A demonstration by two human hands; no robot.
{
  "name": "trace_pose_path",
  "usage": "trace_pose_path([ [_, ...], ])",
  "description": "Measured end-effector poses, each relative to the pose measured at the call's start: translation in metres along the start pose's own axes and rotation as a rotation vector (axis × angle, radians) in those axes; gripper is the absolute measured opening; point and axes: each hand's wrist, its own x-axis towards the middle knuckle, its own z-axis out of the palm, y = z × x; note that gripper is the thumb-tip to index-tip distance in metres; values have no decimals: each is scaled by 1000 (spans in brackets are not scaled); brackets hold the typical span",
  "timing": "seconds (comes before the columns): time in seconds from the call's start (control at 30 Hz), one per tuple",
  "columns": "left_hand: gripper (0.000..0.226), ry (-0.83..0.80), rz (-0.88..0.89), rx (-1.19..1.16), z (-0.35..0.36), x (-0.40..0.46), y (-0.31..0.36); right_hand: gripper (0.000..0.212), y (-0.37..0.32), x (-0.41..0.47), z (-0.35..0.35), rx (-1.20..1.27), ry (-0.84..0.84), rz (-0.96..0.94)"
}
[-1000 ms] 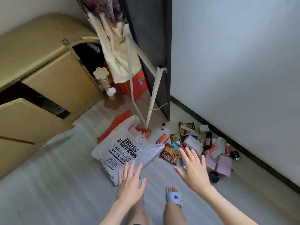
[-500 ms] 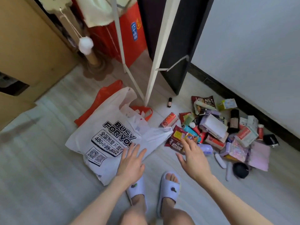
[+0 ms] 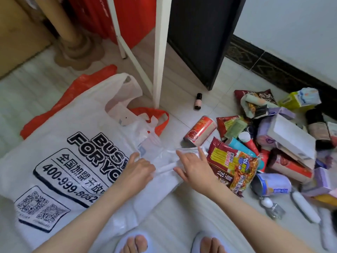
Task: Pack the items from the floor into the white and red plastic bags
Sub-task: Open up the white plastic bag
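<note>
The white bag bore "BUSY FOR YOU" in bold black letters, partly covered by a hand, with "400-999-8082" and two QR codes below. The snack packet showed "10".

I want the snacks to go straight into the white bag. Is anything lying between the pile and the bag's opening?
Nothing visible blocks the way: the noodle packet lies right beside the white bag, where the left hand and right hand are on its edge. The bag lies flat, not yet opened.
</note>
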Motion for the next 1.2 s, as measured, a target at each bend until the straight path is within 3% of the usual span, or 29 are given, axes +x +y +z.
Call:
trace_pose_path([
  [0.03,8,77,44,26,-5,-3,-2,44,-3,-1,-2,24,22,-19],
  [0.2,12,176,46,15,-62,-41,10,13,-28,-24,-59,144,294,-120],
  [0.37,20,444,27,70,-145,-87,42,9,-74,-60,-152,-31,637,-88],
  [0.47,14,574,-33,30,-196,-106,66,18,-102,-85,-202,227,751,51],
  [0.57,12,765,29,37,-242,-124,99,40,-125,-111,-241,664,680,213],
  [0.67,12,896,212,63,-269,-142,133,63,-141,-131,-276,940,610,330],
  [0.77,18,892,418,160,-274,-154,155,42,-154,-146,-299,1103,499,344],
  [0.93,23,872,525,144,-274,-174,157,10,-165,-156,-302,1179,260,305],
  [1.1,13,933,575,102,-271,-180,136,10,-165,-148,-292,1187,253,177],
  [1.2,28,1035,423,140,-281,-174,121,12,-160,-147,-293,1224,235,-11],
])
